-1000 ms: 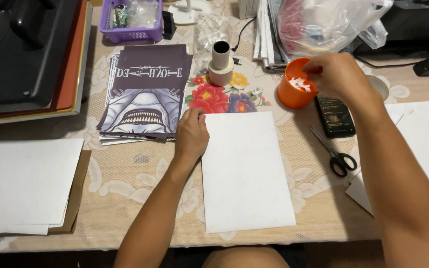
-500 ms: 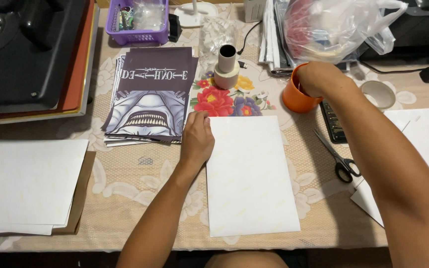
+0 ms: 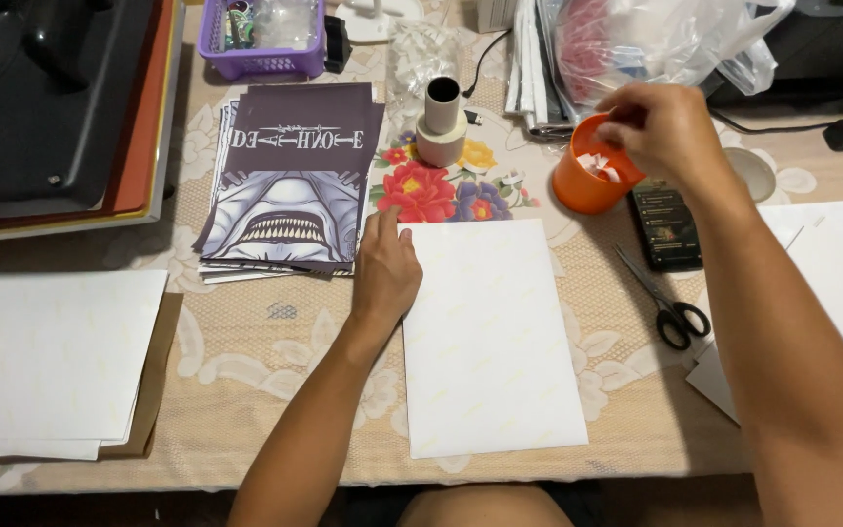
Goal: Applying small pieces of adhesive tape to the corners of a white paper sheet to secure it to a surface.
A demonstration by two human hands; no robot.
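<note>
1. Up comes the right hand [image 3: 661, 127]: half a second ago it was sunk over the orange cup [image 3: 587, 185], and now it sits higher at the cup's rim, fingertips pinched together above the white scraps inside. Whether a scrap is actually caught between them, I cannot tell.
2. Left hand [image 3: 385, 273] hasn't budged. It lies flat, fingers together, palm pressing the upper left edge of the white sheet [image 3: 490, 337] onto the table [image 3: 275, 410].
3. That sheet lies in front of the person, between the stack of dark printed posters [image 3: 290, 176] and the black-handled scissors [image 3: 670, 303]. Its long axis runs away from the person, short edges near and far, the far end leaning slightly left.
4. Handling call: the sheet looks thin, light and floppy, easy to crease and ready to slide on the lace cloth. Best taken by an edge or corner, or pinned flat as it is now.
5. The cup looks like light plastic, upright, mouth up, beside a dark phone [image 3: 665, 229]. It could tip if nudged at the rim, so hold it round the wall.
6. Also in shot: a cardboard tape core [image 3: 441, 122], a purple basket [image 3: 260, 44] and a second stack of white paper [image 3: 46, 361] at far left.
</note>
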